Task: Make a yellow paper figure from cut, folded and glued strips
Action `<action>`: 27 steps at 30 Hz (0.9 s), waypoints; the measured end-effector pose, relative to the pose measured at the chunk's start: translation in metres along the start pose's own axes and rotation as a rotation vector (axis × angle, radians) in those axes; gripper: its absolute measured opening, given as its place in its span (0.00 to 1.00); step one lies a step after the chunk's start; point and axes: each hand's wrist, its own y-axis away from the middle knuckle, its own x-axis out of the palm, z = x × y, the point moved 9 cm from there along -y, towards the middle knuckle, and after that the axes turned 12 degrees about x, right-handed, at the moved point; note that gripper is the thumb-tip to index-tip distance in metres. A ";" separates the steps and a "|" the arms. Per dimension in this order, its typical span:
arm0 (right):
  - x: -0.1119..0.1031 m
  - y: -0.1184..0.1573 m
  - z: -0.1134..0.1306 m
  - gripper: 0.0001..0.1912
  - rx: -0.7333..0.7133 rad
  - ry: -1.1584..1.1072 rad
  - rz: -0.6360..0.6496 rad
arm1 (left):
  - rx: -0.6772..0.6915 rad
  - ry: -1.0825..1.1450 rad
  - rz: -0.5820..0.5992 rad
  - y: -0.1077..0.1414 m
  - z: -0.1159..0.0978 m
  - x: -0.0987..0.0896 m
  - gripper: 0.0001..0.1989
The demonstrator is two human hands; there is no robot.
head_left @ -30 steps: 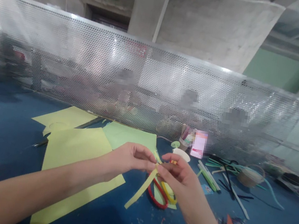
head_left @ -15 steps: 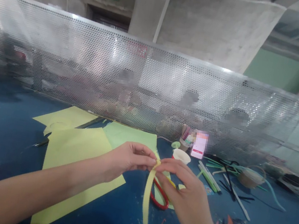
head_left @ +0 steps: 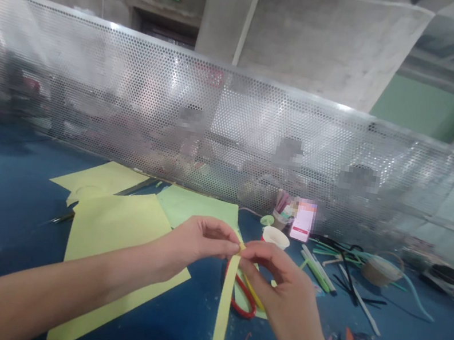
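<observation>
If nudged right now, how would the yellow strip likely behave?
The strip probably flexes easily, since it looks thin and papery. It is likely light: the left hand and right hand only pinch it. Being narrow, it may crease if pushed hard.

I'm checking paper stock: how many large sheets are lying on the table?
3: a near yellow sheet below the left forearm, a far yellow sheet behind it, and a green sheet beyond the left hand. More may hide underneath.
</observation>
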 end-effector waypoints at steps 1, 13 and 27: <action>0.000 0.000 0.000 0.01 0.007 -0.007 -0.001 | 0.006 -0.006 -0.004 0.000 -0.001 0.000 0.07; -0.002 0.003 -0.009 0.02 0.013 -0.101 -0.045 | 0.057 -0.006 -0.038 0.003 -0.007 0.001 0.06; 0.006 -0.001 -0.025 0.12 0.312 -0.425 0.055 | 0.052 0.016 0.031 0.000 -0.008 0.007 0.08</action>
